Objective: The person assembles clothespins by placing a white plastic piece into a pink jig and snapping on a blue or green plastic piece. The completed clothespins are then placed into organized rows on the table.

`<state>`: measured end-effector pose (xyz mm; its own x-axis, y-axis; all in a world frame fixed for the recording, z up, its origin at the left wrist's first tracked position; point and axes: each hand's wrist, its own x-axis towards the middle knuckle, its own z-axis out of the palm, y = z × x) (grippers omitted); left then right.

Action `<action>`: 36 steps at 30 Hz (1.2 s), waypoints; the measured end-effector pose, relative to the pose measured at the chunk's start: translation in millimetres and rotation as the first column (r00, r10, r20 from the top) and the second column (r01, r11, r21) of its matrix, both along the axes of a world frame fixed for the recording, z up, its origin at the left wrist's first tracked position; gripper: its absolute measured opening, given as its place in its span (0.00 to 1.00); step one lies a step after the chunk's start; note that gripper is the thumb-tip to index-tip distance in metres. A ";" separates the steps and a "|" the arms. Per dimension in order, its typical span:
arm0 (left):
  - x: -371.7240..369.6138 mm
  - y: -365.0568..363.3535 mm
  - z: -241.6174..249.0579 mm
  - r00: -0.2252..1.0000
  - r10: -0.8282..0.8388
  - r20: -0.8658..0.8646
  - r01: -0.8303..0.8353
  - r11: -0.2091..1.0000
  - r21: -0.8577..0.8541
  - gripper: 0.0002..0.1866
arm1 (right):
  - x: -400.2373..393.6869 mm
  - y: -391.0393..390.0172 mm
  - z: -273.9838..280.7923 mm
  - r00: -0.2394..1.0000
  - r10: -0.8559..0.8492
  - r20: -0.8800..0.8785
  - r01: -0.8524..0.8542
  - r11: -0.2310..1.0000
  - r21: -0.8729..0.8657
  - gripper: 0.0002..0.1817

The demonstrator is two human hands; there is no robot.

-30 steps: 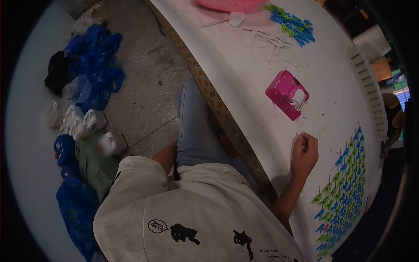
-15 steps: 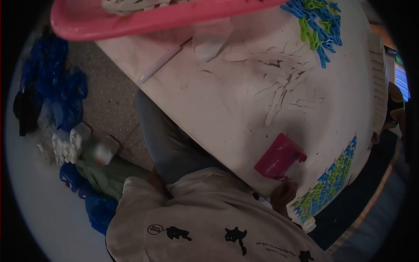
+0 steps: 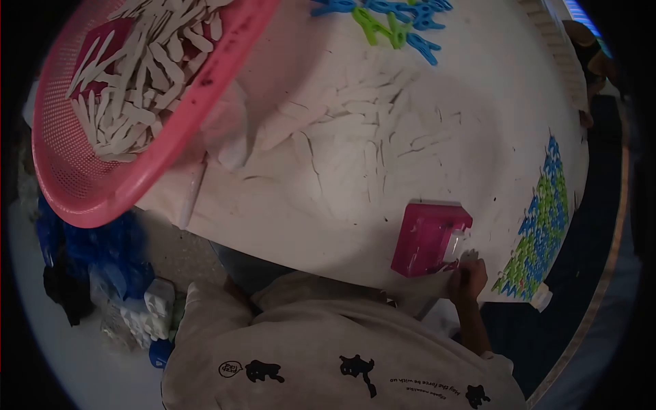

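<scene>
Right hand [image 3: 469,275] curled closed beside magenta box [image 3: 418,240], can't tell if gripping anything; left hand out of view.

Dim pic overall, soft low-contrast light. Tabletop [image 3: 294,222] palest, left of & beyond R hand [image 3: 467,280]; soft shadow by pink basket [image 3: 154,160], well left of hand. Bright blue strip [image 3: 586,24] far beyond hand. Fingers slightly blurry, dark; outer edges fisheye-bent w/ black corners.
</scene>
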<state>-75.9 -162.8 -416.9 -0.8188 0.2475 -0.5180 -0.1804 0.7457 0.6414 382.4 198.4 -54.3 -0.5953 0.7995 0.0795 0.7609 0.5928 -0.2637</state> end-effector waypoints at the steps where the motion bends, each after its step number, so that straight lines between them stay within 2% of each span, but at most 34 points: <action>1: -0.1 8.8 -6.5 1.000 -0.008 0.001 0.008 1.000 0.020 0.11 | -3.8 0.8 -0.8 1.000 -0.017 -0.006 0.017 1.000 0.016 0.08; 3: -6.0 8.2 -9.8 0.999 -0.037 -0.001 0.037 0.999 0.039 0.12 | -12.2 -4.1 0.7 0.989 -0.081 -0.125 0.083 0.996 0.012 0.09; 7: -25.6 52.1 -23.3 0.996 -0.074 -0.038 0.079 0.985 0.153 0.12 | -7.1 -3.4 -4.1 0.969 -0.111 -0.220 0.117 0.993 0.014 0.14; 9: -38.5 71.8 -23.3 0.994 -0.088 -0.065 0.100 0.974 0.202 0.12 | -10.2 -1.1 1.7 0.932 -0.243 -0.268 0.189 0.959 -0.212 0.22; 10: -45.1 80.8 -20.6 0.993 -0.090 -0.080 0.106 0.969 0.224 0.12 | -12.4 5.0 4.3 0.942 -0.214 -0.260 0.162 0.965 -0.208 0.28; 11: -68.4 67.0 -73.1 0.991 -0.089 -0.097 0.110 0.964 0.241 0.12 | -16.3 12.7 7.4 0.950 -0.183 -0.253 0.132 0.970 -0.207 0.33; 12: -75.8 73.5 -55.1 0.988 -0.093 -0.123 0.122 0.960 0.250 0.12 | -22.1 21.3 12.1 0.942 -0.185 -0.279 0.132 0.971 -0.197 0.33; 14: -82.6 96.3 14.0 0.966 0.240 -0.098 -0.150 0.824 0.546 0.18 | -36.0 42.8 25.9 0.966 -0.018 -0.259 -0.051 0.965 -0.257 0.43; 15: -89.8 107.3 42.9 0.961 0.251 -0.117 -0.143 0.812 0.566 0.18 | -42.9 51.1 34.4 0.959 -0.004 -0.283 -0.066 0.969 -0.237 0.43; 16: -95.3 115.8 68.8 0.794 0.428 -0.431 -0.118 0.805 0.582 0.18 | -49.6 58.7 43.5 0.979 0.013 -0.201 -0.083 0.935 -0.344 0.48; 17: -97.6 121.3 98.1 0.499 0.553 -0.667 -0.101 0.802 0.589 0.17 | -55.0 66.1 49.3 0.992 0.045 -0.116 -0.092 0.890 -0.447 0.53; 18: -93.1 125.6 141.3 0.475 0.575 -0.667 -0.106 0.789 0.605 0.17 | -59.2 73.5 50.4 0.989 0.067 -0.133 -0.118 0.895 -0.429 0.53; 20: -69.7 132.7 232.7 0.517 0.675 -0.526 -0.073 0.647 0.759 0.15 | -65.7 83.8 46.2 0.980 0.163 -0.111 -0.196 0.868 -0.457 0.60; 21: -60.8 135.7 258.6 0.502 0.682 -0.532 -0.064 0.642 0.764 0.15 | -67.3 87.2 44.0 0.977 0.171 -0.129 -0.211 0.869 -0.448 0.60; 23: -43.5 152.5 299.5 0.599 0.588 -0.544 0.310 0.457 0.834 0.13 | -67.9 93.9 41.8 0.967 0.231 -0.107 -0.254 0.858 -0.446 0.63; 24: -32.8 168.4 314.7 0.681 0.371 -0.632 0.440 0.483 0.757 0.11 | -68.5 96.3 40.5 0.965 0.232 -0.120 -0.261 0.865 -0.428 0.63; 25: -16.4 187.1 330.4 0.709 0.134 -0.692 0.567 0.475 0.673 0.11 | -69.4 97.9 38.7 0.965 0.234 -0.118 -0.262 0.866 -0.427 0.63; 26: 14.7 215.7 363.4 0.654 -0.100 -0.750 0.694 0.474 0.542 0.09 | -70.3 98.4 38.6 0.965 0.238 -0.112 -0.263 0.863 -0.431 0.64; 27: 23.8 243.2 377.0 0.422 -0.311 -0.852 0.886 0.341 0.314 0.13 | -73.5 98.3 42.3 0.963 0.245 -0.115 -0.270 0.865 -0.423 0.64; 28: 43.2 268.7 394.4 0.254 -0.448 -0.857 0.961 0.215 0.172 0.21 | -78.2 97.7 47.5 0.975 0.217 -0.039 -0.212 0.874 -0.438 0.64; 29: 53.0 298.2 392.2 0.039 -0.434 -0.900 0.989 0.147 -0.028 0.25 | -80.8 97.1 51.1 0.982 0.185 0.042 -0.147 0.881 -0.450 0.65; 30: 57.2 326.0 386.7 -0.179 -0.403 -0.897 0.970 0.083 -0.231 0.28 | -80.4 96.5 49.8 0.981 0.188 0.048 -0.147 0.884 -0.444 0.65; 31: 56.8 351.8 380.6 -0.174 -0.392 -0.903 0.971 0.086 -0.225 0.28 | -78.5 96.2 45.7 0.983 0.180 0.024 -0.153 0.894 -0.422 0.65; 33: 55.8 400.5 368.5 -0.464 -0.244 -0.852 0.885 -0.092 -0.456 0.33 | -74.3 97.9 40.8 0.984 0.174 -0.036 -0.175 0.907 -0.384 0.65; 34: 54.0 417.5 366.1 -0.451 -0.219 -0.865 0.892 -0.084 -0.444 0.33 | -71.4 96.8 37.0 0.982 0.176 -0.076 -0.191 0.909 -0.371 0.65; 36: 44.7 448.4 370.2 -0.578 -0.176 -0.797 0.814 -0.198 -0.546 0.36 | -67.8 93.9 36.3 0.978 0.167 -0.125 -0.202 0.903 -0.378 0.63</action>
